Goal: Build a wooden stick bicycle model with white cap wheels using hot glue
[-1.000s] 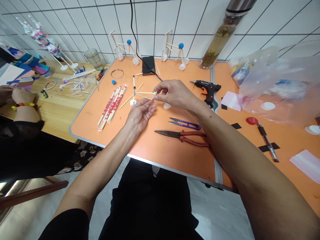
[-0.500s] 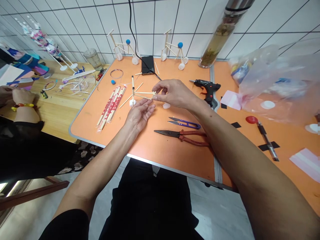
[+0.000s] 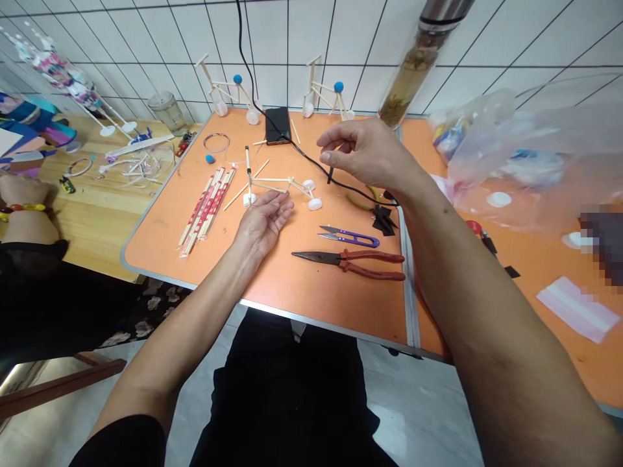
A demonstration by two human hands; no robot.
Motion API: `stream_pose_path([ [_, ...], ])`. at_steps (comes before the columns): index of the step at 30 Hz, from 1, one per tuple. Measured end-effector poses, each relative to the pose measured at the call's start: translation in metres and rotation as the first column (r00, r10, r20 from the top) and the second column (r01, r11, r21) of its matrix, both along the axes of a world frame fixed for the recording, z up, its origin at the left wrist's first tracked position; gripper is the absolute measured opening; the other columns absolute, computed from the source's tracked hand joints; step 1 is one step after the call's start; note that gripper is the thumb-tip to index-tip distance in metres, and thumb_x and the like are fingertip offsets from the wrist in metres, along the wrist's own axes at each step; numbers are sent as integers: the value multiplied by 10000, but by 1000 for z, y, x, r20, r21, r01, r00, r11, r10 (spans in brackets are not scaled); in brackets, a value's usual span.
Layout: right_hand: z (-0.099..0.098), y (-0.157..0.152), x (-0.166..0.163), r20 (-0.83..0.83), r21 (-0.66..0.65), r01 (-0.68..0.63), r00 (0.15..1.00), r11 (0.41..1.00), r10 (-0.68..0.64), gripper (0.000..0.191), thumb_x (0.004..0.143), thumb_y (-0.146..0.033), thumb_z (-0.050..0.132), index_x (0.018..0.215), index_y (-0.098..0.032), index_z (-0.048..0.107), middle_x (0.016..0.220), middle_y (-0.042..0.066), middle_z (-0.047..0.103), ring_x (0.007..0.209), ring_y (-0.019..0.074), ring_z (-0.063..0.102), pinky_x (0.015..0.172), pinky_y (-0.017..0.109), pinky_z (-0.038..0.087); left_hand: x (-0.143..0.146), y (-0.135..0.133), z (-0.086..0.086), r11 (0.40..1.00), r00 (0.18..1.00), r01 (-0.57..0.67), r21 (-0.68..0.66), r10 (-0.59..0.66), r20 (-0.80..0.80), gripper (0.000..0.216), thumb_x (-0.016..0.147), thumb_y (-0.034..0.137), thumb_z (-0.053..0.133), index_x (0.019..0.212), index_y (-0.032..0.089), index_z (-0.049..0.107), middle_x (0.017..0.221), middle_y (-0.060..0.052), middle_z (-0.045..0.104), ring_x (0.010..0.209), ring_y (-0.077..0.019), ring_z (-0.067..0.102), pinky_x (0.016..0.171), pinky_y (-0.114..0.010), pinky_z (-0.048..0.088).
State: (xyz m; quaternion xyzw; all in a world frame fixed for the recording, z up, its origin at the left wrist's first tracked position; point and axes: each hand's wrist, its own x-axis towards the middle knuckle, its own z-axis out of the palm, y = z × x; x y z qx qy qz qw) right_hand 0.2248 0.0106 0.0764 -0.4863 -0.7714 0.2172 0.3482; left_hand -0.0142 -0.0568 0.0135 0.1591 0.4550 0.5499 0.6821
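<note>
A small tricycle of wooden sticks [image 3: 272, 180] with white round wheels and a black-wrapped front post stands on the orange table. My left hand [image 3: 265, 224] lies palm up at its front end, holding it by the lower stick near the front wheel; the thumb is mostly hidden. My right hand [image 3: 363, 152] is raised to the right of the tricycle, fingers bent and apart from the thumb, with nothing visible between them. In front lie purple thread snips [image 3: 350, 237] and red-handled long-nose pliers [image 3: 348, 259].
Two finished-looking stick tricycles with blue balls [image 3: 338, 86] stand along the tiled wall. Wrapped chopsticks [image 3: 207, 207], a phone [image 3: 278, 125] and a black cable [image 3: 311, 152] lie around. A tall bottle [image 3: 406, 68] and plastic bags [image 3: 516, 149] stand right. Another person's hand [image 3: 26, 189] is at left.
My right hand has left the tricycle's rear end and moved up and right, uncovering the rear wheels. My left hand stays at the tricycle. The view has shifted slightly right.
</note>
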Motion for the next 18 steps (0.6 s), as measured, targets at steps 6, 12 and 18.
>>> stream_pose_path([
  [6,-17,5,1,0,-2,-6,1000,1000,6,293,923,-466,915,1124,-252,898,1067,114,862,999,333,749,885,498,627,-2,0,-1,1000,1000,13,1,-13,0,253,1029,-49,612,1121,145,745,1219,-98,870,823,-90,802,917,-195,676],
  [12,-22,-5,-18,-25,-19,-70,997,997,70,241,939,-413,901,1119,-252,897,1114,89,877,941,278,729,902,464,604,0,0,-1,1000,1000,8,7,-8,7,262,1008,-64,602,1114,140,729,1139,-82,860,788,-96,801,874,-198,672],
  [18,-25,-10,-37,-14,-40,-143,990,989,143,248,917,-381,905,1131,-256,896,1212,85,881,954,267,725,861,424,582,1,0,-2,1000,1000,13,10,-13,19,280,1019,-63,598,1143,149,733,1109,-70,865,782,-96,805,857,-196,664],
])
